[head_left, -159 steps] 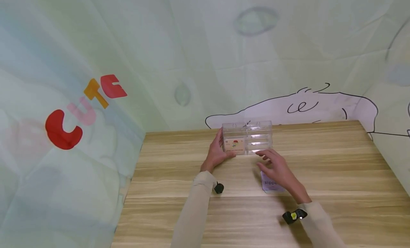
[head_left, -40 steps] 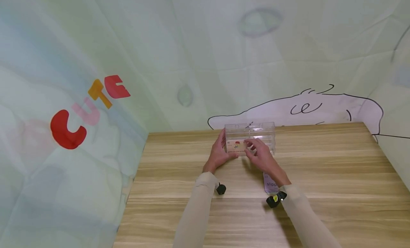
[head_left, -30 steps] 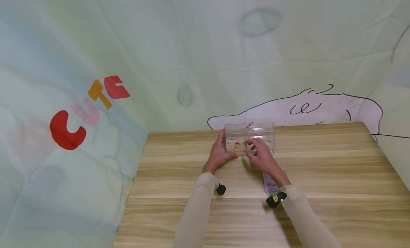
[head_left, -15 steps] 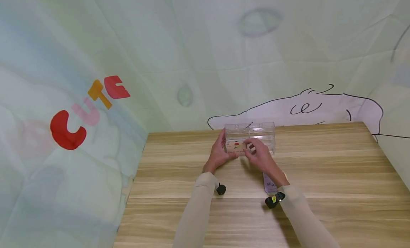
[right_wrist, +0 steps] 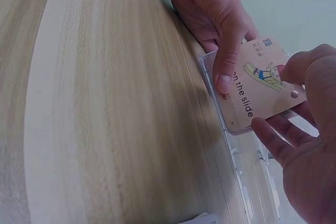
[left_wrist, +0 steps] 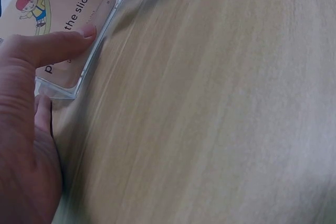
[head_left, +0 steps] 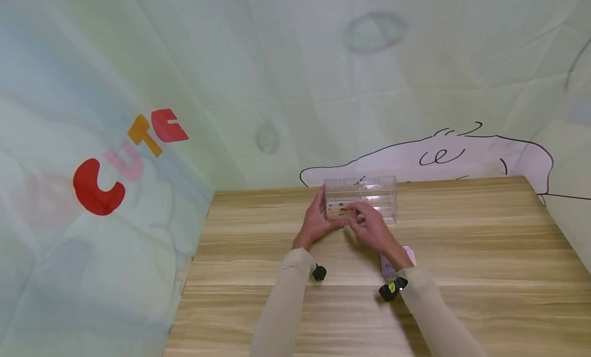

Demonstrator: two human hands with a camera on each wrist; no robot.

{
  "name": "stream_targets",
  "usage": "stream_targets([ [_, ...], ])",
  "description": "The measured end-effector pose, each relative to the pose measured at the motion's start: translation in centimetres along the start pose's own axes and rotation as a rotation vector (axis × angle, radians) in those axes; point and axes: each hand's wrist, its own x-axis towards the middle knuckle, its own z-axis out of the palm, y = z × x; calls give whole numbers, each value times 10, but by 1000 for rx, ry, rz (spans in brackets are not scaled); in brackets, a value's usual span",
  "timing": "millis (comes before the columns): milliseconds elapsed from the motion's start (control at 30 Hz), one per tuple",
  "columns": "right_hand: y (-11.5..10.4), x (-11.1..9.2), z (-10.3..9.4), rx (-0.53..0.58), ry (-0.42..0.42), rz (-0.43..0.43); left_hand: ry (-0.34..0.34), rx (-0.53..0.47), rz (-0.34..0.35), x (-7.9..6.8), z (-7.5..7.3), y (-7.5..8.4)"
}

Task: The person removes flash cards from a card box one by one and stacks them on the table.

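Note:
A clear plastic box (head_left: 378,191) with two side-by-side columns stands near the table's far edge. Its left column holds peach flash cards; the front flash card (right_wrist: 265,103) shows a child on a slide and the words "the slide". My left hand (head_left: 314,222) grips the box's left side, its thumb (left_wrist: 68,44) lying across the card's face. From the right, my right hand (head_left: 375,230) pinches the card's right end, one finger on its face and others at its edge. In the head view a strip of another card shows above the front one.
A purple card stack (head_left: 389,267), its lettering partly covered, lies under my right forearm. The wooden table (head_left: 461,244) meets a printed curtain (head_left: 286,90) at the back and left. Small black devices sit at both wrists.
My right hand has come left from the right column to the flash card, its fingertips shifting farther over the card within the last half second. The left hand keeps its grip on the box.

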Motion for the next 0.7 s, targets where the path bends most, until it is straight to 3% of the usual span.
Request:
stream_targets([
  [700,5,4,3,-7,119,-92,-1,2,-5,1,1,1],
])
